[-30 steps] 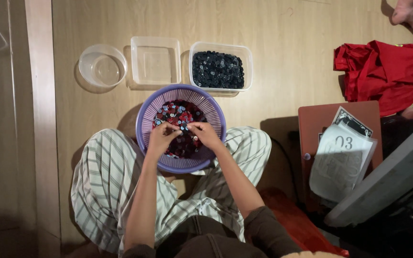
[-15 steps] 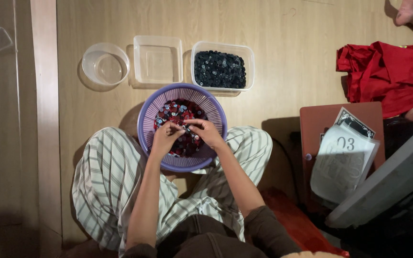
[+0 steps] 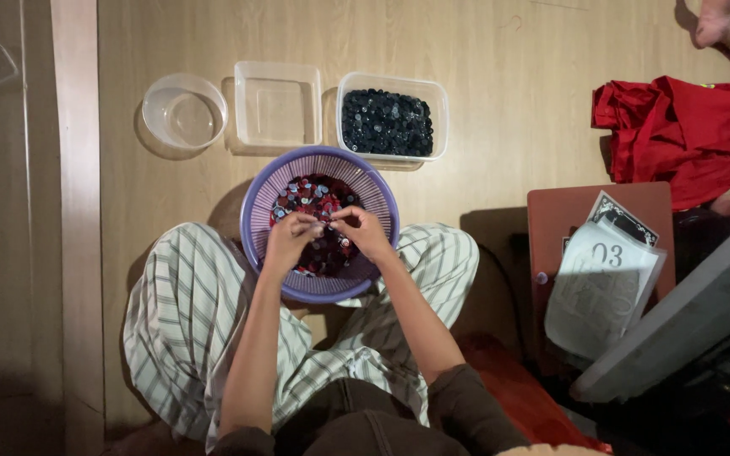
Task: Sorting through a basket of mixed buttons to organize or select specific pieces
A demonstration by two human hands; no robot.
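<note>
With my left hand and right hand both pinched narrow on small buttons inside the purple basket on my lap, I judged single, careful picks best.

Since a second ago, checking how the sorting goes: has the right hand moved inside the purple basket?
Yes. The right hand has drawn in from the purple basket's right rim toward its middle, fingertips now meeting the left hand.

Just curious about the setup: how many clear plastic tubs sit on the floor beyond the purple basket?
3: a round empty one at left, a square empty one in the middle, one full of dark buttons at right. Another clear piece lies far left.
</note>
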